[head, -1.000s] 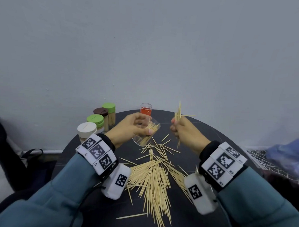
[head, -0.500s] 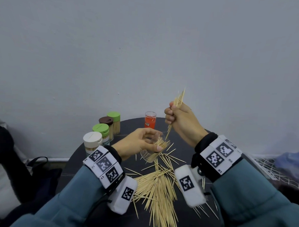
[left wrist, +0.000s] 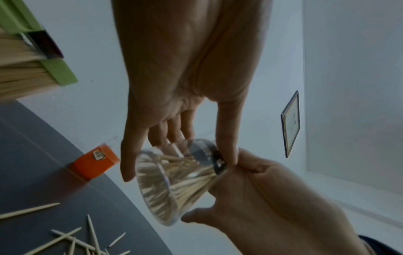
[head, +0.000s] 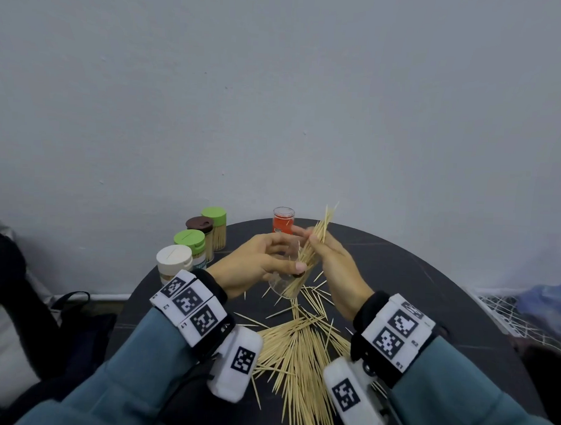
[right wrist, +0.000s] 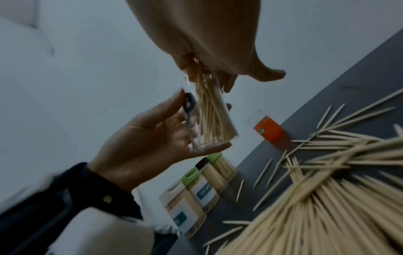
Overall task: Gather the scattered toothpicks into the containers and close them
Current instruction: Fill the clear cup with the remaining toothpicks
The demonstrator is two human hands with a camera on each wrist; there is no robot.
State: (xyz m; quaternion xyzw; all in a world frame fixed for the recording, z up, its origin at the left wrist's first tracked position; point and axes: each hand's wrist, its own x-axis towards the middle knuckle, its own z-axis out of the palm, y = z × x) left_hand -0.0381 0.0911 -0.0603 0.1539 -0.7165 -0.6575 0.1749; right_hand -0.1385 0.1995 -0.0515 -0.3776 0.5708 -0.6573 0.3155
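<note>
Loose pile of pale wooden toothpicks (head: pixel 299 351) lay fanned across the near part of the round dark bench (head: pixel 430 283), a few strays further out toward the hands. Above the pile, left hand (head: pixel 254 264) held a clear plastic cylindrical container (left wrist: pixel 172 182), tilted, mouth toward the right hand; left fingers (left wrist: pixel 127 163) and thumb curled round its wall, clamped on it. Container partly filled with toothpicks. A dark lid hung at its rim by the left thumb. Right hand (head: pixel 335 263) gripped a bundle of toothpicks (head: pixel 316 239), fingers together round it, lower ends inside the container mouth, upper ends sticking up past the hand. Behind the hands, a small clear tube with orange lower half (head: pixel 283 220) stood upright near the far edge. Far left of the bench: four closed toothpick jars (head: pixel 194 240) in a row, full, caps white, green, brown, green. Plain grey wall (head: pixel 277 99) beyond.
</note>
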